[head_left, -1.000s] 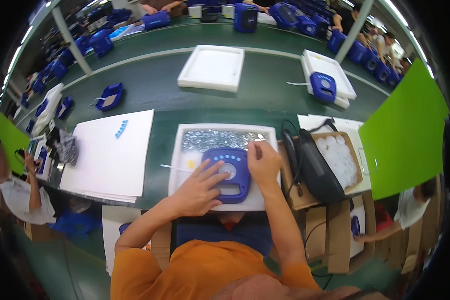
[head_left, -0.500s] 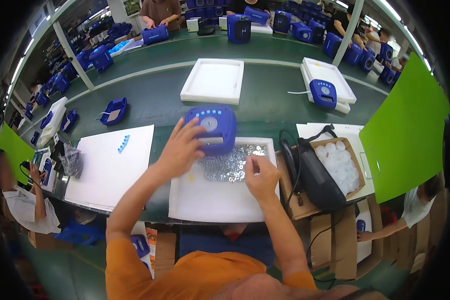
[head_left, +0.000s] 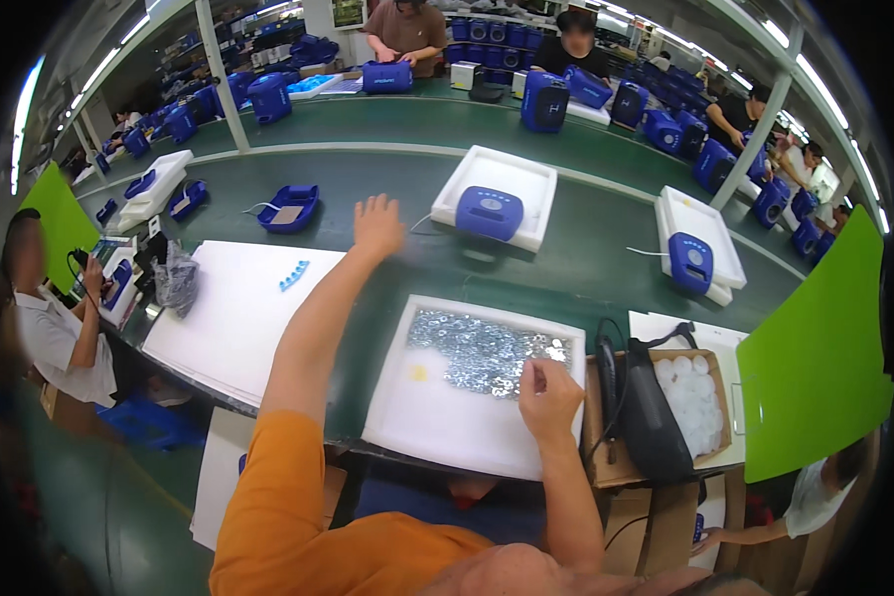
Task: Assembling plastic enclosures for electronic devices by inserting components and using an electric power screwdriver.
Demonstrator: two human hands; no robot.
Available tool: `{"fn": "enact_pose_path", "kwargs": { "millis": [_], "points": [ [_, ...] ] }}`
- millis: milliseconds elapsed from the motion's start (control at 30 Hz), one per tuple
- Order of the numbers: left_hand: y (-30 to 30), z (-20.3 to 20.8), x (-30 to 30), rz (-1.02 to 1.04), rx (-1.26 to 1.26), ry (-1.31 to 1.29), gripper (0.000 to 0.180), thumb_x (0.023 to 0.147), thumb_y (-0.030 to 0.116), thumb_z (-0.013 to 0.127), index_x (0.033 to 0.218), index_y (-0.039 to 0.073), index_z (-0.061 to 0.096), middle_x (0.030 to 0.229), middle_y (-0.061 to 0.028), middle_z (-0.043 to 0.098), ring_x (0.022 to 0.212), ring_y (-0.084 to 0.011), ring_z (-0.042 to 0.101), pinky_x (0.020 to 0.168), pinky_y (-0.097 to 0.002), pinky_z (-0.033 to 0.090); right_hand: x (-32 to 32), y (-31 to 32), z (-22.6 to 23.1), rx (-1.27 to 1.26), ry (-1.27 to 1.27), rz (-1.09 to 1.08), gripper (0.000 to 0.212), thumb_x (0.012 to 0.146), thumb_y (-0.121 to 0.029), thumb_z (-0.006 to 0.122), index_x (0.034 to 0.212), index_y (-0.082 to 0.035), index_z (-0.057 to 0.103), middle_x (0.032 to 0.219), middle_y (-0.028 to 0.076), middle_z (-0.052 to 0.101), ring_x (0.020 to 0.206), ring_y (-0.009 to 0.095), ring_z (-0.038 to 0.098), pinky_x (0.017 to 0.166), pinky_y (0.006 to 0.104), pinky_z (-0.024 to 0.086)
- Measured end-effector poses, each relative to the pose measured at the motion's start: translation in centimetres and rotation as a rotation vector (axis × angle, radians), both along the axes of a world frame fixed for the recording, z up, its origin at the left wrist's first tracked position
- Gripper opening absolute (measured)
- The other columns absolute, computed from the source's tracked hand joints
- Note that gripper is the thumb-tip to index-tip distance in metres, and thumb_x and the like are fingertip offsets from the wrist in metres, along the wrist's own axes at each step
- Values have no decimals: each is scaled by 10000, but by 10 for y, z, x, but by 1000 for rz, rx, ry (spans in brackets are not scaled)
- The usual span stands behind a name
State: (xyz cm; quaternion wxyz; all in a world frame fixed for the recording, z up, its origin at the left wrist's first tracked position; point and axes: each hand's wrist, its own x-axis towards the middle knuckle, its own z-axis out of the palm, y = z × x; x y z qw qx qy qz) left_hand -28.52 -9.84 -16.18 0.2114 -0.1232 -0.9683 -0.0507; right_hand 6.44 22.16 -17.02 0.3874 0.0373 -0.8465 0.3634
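Observation:
My left hand [head_left: 377,226] stretches forward over the green bench, fingers spread, holding nothing. To its left lies an open blue plastic housing [head_left: 289,210] with a white cable and a tan patch inside. On its right a blue panel with a round light dial [head_left: 490,212] rests across the front of a white foam tray [head_left: 538,182]. My right hand [head_left: 549,397] is closed, thumb against fingers, at the right edge of a pile of small shiny metal washers [head_left: 477,348]. Whatever it pinches is too small or hidden. The washers lie in a shallow white foam tray [head_left: 447,442].
A white board [head_left: 233,298] with a strip of light-blue pieces [head_left: 294,275] lies left. On the right are a black bag [head_left: 649,417], a carton of white round parts [head_left: 720,397] and a green partition [head_left: 815,348]. Another blue panel [head_left: 690,263] rests farther right. Co-workers sit around.
My left hand has let go of the blue panel, which now rests on the far foam tray, and has moved left, open. My right hand stays closed by the washers. The view has shifted.

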Motion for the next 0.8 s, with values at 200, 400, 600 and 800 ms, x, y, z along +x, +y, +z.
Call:
{"fn": "enact_pose_path", "kwargs": {
  "millis": [200,400,600,800],
  "points": [
    [-149,-30,10,511,-61,8,700,980,186,745,1634,44,539,1707,-218,541,1596,-478,462,1347,-705,252,0,-4,2,-15,-25,68,70,953,-51,849,955,-44,779,804,98,771,635,229,743,591,340,586],
    [-194,-34,12,494,-79,-67,638,998,186,718,1615,69,609,1574,-229,648,1510,-426,565,1370,-703,224,-1,-3,-1,17,-66,95,71,959,-53,846,947,-44,777,810,96,778,638,224,751,590,334,591],
    [-202,-44,-5,553,-118,73,492,1002,188,739,1488,110,722,1521,-218,672,1517,-423,552,1372,-675,251,2,-6,1,-9,-113,114,71,964,-68,851,948,-38,789,801,105,780,635,219,755,592,325,592],
    [-199,-34,4,318,26,6,381,1032,194,789,1406,135,740,1434,-78,748,1437,-318,645,1349,-652,314,2,-7,-7,-25,-148,116,92,971,-83,852,918,-49,786,781,86,780,637,207,760,600,340,600]
  ]
}}
